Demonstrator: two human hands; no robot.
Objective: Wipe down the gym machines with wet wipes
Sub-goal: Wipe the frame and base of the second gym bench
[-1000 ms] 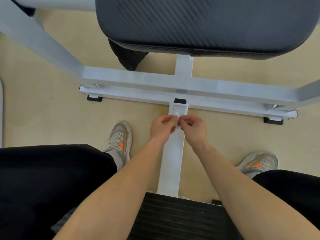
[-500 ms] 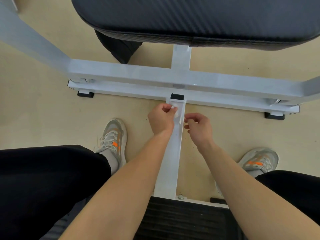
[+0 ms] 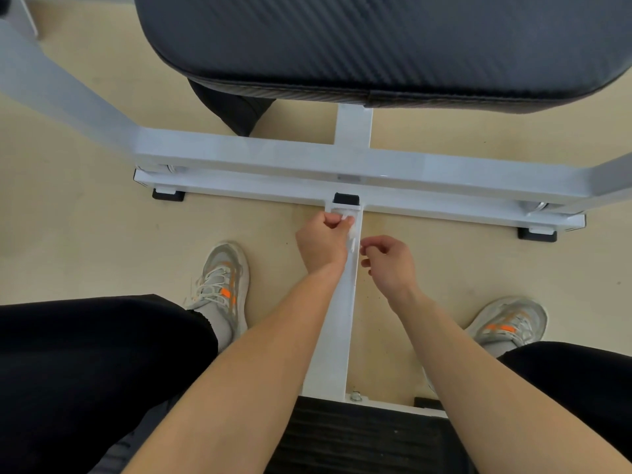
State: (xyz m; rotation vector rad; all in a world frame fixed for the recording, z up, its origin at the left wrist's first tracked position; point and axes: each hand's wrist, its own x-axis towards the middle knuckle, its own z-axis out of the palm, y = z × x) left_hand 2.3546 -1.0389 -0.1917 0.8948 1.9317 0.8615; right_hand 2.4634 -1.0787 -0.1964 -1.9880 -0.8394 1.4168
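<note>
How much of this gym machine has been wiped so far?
Hardly begun, it seems: no wiped patch shows. The left hand grips a crumpled white wet wipe at the far end of the white metal floor bar, the right hand close beside it. The white steel frame and black padded cushion are left to wipe.

Gym, machine area. Evidence: large black vinyl pad (image 3: 376,39) with a carbon-weave texture, mounted on a white box-section steel frame (image 3: 273,155). Base bar (image 3: 444,203) sits on black rubber feet (image 3: 168,195) directly on the floor (image 3: 85,234), which is plain beige sheet flooring. Centre beam (image 3: 342,319) runs back to a black ribbed platform (image 3: 359,436), with a bolt (image 3: 355,395) at the joint. Person straddles the beam in grey trainers (image 3: 222,285) with orange accents and black trousers (image 3: 85,371). Reads as commercial strength kit, not home furniture.
</note>
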